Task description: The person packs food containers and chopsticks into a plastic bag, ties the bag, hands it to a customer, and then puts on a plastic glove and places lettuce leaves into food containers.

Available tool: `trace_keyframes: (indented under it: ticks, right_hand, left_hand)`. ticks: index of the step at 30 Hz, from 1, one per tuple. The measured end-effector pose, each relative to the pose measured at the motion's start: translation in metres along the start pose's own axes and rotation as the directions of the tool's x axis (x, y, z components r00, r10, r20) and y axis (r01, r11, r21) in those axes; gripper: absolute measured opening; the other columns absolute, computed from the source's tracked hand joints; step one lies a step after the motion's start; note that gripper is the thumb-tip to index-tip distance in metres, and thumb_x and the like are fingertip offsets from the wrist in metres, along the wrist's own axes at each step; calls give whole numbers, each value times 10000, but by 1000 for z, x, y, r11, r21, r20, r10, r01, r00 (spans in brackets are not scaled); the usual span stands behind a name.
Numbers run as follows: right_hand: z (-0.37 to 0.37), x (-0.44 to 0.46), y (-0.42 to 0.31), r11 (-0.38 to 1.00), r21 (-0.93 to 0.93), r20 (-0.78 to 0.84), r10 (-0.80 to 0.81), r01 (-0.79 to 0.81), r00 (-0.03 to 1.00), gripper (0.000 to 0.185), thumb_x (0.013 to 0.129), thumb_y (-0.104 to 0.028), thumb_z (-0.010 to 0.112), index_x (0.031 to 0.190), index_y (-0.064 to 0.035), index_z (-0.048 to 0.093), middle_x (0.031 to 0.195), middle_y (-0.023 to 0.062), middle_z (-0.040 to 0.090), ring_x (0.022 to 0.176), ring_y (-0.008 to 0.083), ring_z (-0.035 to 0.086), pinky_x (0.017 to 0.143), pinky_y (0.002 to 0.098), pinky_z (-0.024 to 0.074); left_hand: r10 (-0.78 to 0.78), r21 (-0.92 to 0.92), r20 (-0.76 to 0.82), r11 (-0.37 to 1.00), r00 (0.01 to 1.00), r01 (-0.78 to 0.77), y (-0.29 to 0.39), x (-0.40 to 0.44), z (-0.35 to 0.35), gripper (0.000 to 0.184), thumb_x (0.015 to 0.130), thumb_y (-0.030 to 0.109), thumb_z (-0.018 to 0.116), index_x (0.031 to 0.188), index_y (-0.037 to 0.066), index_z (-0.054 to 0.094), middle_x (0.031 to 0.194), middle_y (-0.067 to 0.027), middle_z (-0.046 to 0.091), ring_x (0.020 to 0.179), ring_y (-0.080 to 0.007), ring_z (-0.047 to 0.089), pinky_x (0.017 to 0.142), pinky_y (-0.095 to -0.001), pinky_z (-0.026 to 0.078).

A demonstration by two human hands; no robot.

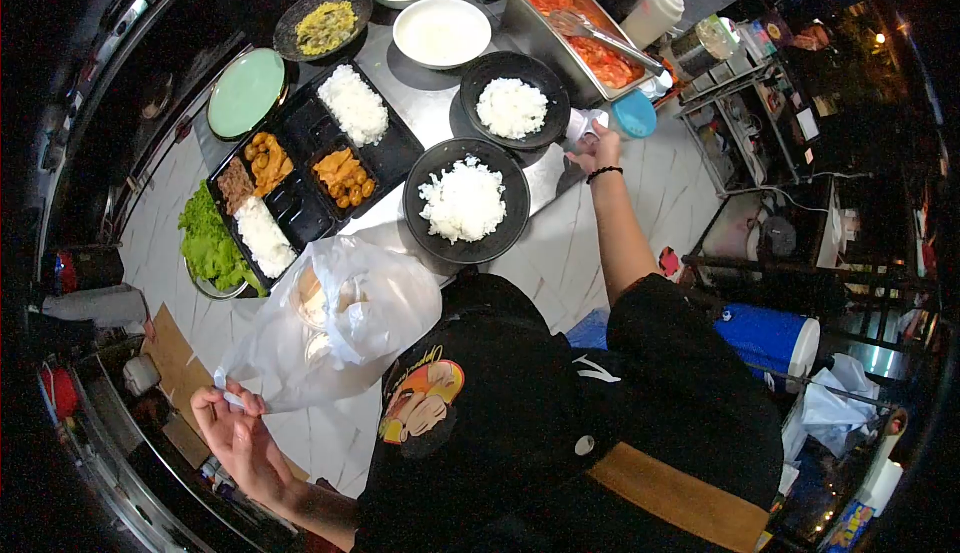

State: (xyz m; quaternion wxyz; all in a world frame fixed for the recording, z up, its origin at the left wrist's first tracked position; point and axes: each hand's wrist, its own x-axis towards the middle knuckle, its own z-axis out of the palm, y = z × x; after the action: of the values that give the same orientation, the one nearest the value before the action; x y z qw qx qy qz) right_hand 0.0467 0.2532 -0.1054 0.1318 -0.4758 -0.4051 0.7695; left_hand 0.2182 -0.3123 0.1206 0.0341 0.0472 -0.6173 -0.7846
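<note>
My left hand (240,438) is closed on a corner of a translucent white plastic bag (375,353), which stretches toward my body with round, pale items showing dimly through it. At the table's right edge, my right hand (598,151) is closed on a small whitish object (585,128), whose kind I cannot make out. Just left of that object is a black bowl of rice (512,110). A second black bowl of rice (465,200) sits nearer my body. Beside the bag lie black compartment trays (402,143) with rice, sauced food and minced meat.
A steel pan (520,23) of red food with tongs (610,41) stands at the back, near squeeze bottles (655,18). Around the table are a white bowl (441,33), a green plate (246,93), lettuce (212,243) and a blue lid (634,114). A blue cooler (760,338) is at right.
</note>
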Motion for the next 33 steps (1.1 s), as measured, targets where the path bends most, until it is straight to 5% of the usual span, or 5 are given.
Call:
trace_keyframes:
  ticks: [6, 11, 16, 21, 33]
  right_hand:
    - [8, 2, 0, 952, -209, -79, -245, 225, 966, 298, 785, -207, 635, 1002, -22, 549, 767, 55, 554, 807, 269, 557, 796, 453, 426]
    - [23, -27, 12, 148, -878, 221, -718, 455, 660, 286, 816, -196, 563, 1040, -32, 494, 931, 274, 593, 897, 434, 561, 773, 479, 427]
    - [12, -6, 13, 189, -855, 259, -652, 483, 713, 345, 815, -229, 548, 1076, -13, 483, 914, 256, 606, 876, 412, 577, 750, 442, 440]
    - [15, -21, -26, 813, -576, 70, -56, 87, 996, 422, 851, -229, 520, 1226, -60, 425, 1249, 126, 484, 1006, 217, 566, 981, 598, 198]
    - [10, -30, -50, 888, -459, 183, 116, -20, 976, 579, 824, -240, 429, 1336, -18, 273, 1442, 257, 67, 1259, 361, 338, 956, 684, -55]
  left_hand:
    - [-43, -34, 19, 998, 999, 44, 4, 6, -2, 518, 753, 203, 669, 1119, 20, 353, 1042, -121, 447, 805, -159, 424, 753, -283, 344]
    - [-40, -29, -3, 999, 999, 40, 4, 4, -7, 529, 760, 206, 661, 1143, 21, 345, 1064, -128, 425, 810, -162, 424, 757, -283, 343]
    - [-23, -49, 10, 999, 1000, 23, 2, 0, -11, 537, 758, 209, 657, 1152, 24, 342, 1067, -129, 415, 822, -160, 420, 764, -284, 342]
    - [-8, -98, 34, 995, 999, 11, -2, 1, -11, 532, 757, 208, 651, 1150, 26, 344, 1077, -131, 410, 826, -160, 416, 770, -285, 337]
    - [53, -240, 133, 970, 990, -20, -11, 5, -20, 498, 805, 181, 574, 1220, 19, 350, 1138, -130, 372, 881, -171, 396, 796, -296, 313]
